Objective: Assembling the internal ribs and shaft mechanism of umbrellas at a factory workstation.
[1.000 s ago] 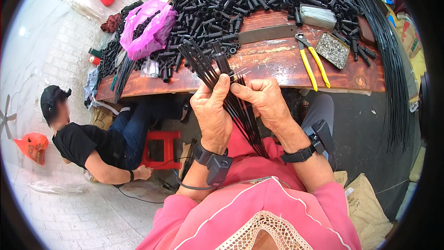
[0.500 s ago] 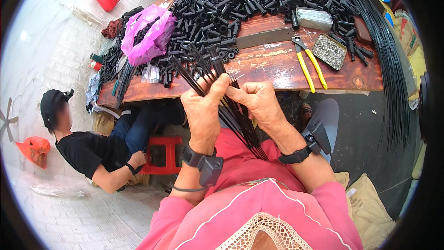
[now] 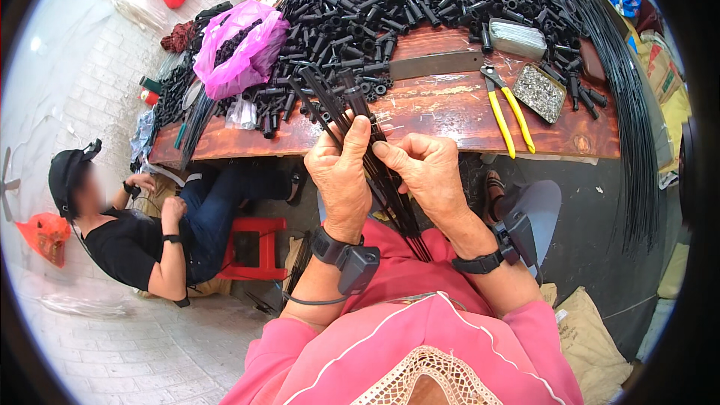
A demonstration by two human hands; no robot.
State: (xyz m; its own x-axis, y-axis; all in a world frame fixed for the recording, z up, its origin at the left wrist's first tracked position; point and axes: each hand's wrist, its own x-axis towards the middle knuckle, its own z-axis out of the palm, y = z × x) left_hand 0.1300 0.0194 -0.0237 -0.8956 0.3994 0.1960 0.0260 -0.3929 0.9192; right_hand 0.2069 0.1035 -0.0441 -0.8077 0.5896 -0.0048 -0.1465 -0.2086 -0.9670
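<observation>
The left hand (image 3: pixel 341 180) is closed round a bundle of thin black rods (image 3: pixel 375 157), thumb up along them, and the right hand (image 3: pixel 424 172) pinches the same bundle from the right with fingers curled in. The two hands sit just beside each other, near the wearer's chest. The rods slant from the lap up and left to the near edge of the table (image 3: pixel 450 116), where their capped tips fan out over the wood.

On the table, far from the hands, lies a heap of short black tubes (image 3: pixel 390 7). A pink bag (image 3: pixel 240 49) holding more of them sits at the left end. To the right lie yellow-handled pliers (image 3: pixel 506 109), a small tray (image 3: pixel 538 91) of tiny metal parts (too small to tell apart) and a clear box (image 3: pixel 517 37). Long black rods (image 3: pixel 630 127) hang over the right end.

At the left, a person in black (image 3: pixel 127 232) sits low by a red stool (image 3: pixel 251 247).
</observation>
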